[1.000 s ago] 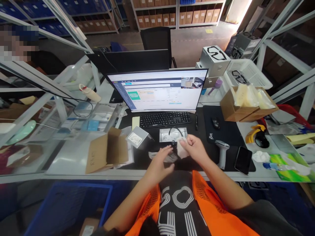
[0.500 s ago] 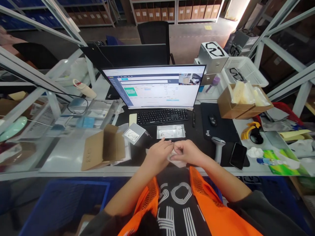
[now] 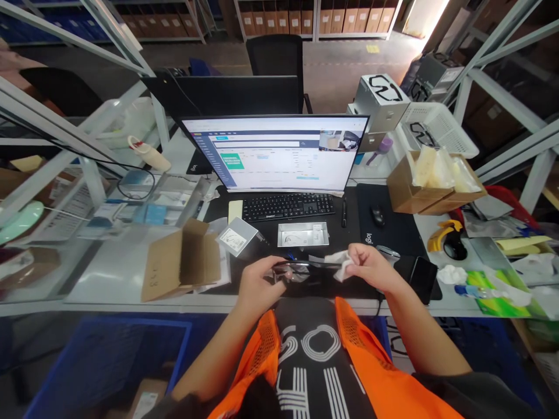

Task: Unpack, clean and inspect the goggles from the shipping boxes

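My left hand (image 3: 257, 288) pinches one end of a pair of glasses (image 3: 297, 267) with clear lenses, held just above the dark desk mat. Between the fingers of my right hand (image 3: 371, 266) is a white tissue (image 3: 340, 265), wrapped about the far end of the glasses' dark frame. Beyond the glasses lies a silver open box (image 3: 303, 227) with a white label inside. Left of it, a silver box piece (image 3: 243, 228) with a printed label lies tilted beside the keyboard.
A monitor (image 3: 271, 163) stands behind the keyboard (image 3: 288, 207). An open cardboard box (image 3: 163, 270) sits to the left. Rightward are a mouse (image 3: 377, 215), a barcode scanner (image 3: 388, 251), a phone (image 3: 421, 280), a tape roll (image 3: 455, 249) and a crumpled tissue (image 3: 452, 274).
My hands were close together around the tissue; they have moved apart, left hand leftward and right hand rightward. The glasses now show stretched between them. The scanner is now partly hidden by my right hand.
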A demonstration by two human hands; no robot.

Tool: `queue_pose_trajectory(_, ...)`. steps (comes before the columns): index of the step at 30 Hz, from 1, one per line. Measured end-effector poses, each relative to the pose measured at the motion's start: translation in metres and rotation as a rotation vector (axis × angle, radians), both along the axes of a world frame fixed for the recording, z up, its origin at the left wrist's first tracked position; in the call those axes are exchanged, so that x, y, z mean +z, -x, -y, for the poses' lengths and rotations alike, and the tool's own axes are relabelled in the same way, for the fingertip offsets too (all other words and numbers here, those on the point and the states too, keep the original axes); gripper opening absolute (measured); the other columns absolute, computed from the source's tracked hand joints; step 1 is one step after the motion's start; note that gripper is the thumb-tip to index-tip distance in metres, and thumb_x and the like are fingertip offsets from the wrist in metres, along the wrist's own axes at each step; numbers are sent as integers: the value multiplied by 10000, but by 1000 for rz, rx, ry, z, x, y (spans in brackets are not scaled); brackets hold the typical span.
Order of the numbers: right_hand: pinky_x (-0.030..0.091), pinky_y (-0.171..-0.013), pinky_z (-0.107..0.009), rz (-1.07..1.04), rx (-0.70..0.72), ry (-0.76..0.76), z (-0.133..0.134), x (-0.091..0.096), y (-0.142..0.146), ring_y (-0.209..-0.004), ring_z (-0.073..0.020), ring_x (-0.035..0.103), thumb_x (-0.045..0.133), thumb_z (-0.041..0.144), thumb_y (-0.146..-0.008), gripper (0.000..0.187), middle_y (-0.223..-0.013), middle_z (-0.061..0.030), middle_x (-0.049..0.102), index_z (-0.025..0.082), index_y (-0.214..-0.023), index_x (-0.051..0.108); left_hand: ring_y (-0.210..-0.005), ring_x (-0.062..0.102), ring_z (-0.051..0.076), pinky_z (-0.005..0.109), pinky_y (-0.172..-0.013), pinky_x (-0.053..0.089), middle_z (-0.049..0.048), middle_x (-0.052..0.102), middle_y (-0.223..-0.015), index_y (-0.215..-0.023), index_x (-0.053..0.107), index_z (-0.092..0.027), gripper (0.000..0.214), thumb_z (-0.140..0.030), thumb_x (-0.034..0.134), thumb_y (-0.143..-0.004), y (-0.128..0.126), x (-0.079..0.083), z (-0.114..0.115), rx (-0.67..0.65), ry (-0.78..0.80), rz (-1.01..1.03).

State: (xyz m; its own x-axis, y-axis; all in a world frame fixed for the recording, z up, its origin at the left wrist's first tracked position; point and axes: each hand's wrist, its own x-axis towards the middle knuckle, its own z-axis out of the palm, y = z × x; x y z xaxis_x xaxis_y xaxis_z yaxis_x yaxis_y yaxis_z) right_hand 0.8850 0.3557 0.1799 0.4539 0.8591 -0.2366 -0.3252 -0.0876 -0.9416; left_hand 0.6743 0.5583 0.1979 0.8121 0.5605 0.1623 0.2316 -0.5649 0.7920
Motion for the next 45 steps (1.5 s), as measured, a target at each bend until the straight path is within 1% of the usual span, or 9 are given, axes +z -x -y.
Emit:
queue_pose_trajectory(6,499,-698,-280,-124,-508,-250,2,-29,15,-712,-163,622,821,606,-699,506,-746,10,637,231,-726,483,-837,759,201,285,-789,606,34,789,-918,-1019,724,-182,261,-218,650,-772,-6,-10,19,137,99,77)
queue_pose_trajectory(10,473,-687,-269,-268,-605,-309,-8,-36,46,-712,-148,544,804,616,-717,471,-768,16,574,243,-778,522,-870,760,207,294,-812,606,26,790,-939,-1018,722,-192,265,-211,642,-766,-13,-17,32,224,98,66)
queue_pose_trajectory(15,417,-615,-261,-334,-588,-298,-17,-31,63,-656,-137,463,752,609,-780,454,-736,22,504,236,-764,496,-870,760,203,288,-827,593,29,792,-949,-999,725,-189,247,-213,651,-764,-18,-22,38,271,64,84)
queue_pose_trajectory(25,304,-569,-237,-395,-242,-286,-17,-25,92,-559,-106,350,728,503,-849,451,-644,58,449,232,-762,379,-768,750,183,254,-733,580,-11,783,-824,-885,738,-213,147,-211,647,-769,-16,-23,40,267,-31,65)
queue_pose_trajectory(29,289,-573,-226,-266,-175,-222,-16,-25,97,-567,-104,356,714,410,-878,402,-620,68,444,230,-765,373,-826,761,194,277,-787,596,13,794,-952,-1147,707,-213,392,-171,636,-764,-17,-29,45,281,-59,69)
queue_pose_trajectory(34,377,-676,-237,-81,-199,-215,-21,-13,97,-722,-124,482,729,460,-851,446,-789,6,567,209,-721,384,-914,757,202,267,-754,608,40,768,-1109,-1361,587,-219,655,-84,609,-721,-17,-32,52,244,-60,76)
queue_pose_trajectory(38,338,-540,-201,-88,-371,-107,-21,-12,89,-556,-89,412,747,472,-835,415,-645,71,455,233,-789,410,-969,743,204,288,-827,609,48,763,-1118,-1216,679,-208,454,-114,609,-777,-17,-28,54,255,-91,147)
queue_pose_trajectory(42,448,-594,-242,-196,-456,-41,-17,-15,75,-630,-137,564,848,452,-724,602,-762,50,617,299,-1123,423,-1046,722,207,293,-876,604,64,749,-1159,-1199,692,-193,377,-144,586,-840,-19,-24,56,227,-60,207)
queue_pose_trajectory(45,456,-593,-248,-203,-411,33,-12,-16,70,-665,-153,595,867,477,-681,612,-790,9,659,257,-1124,508,-1040,727,200,283,-891,601,59,751,-1157,-1217,689,-199,412,-125,586,-825,-20,-26,57,227,55,203)
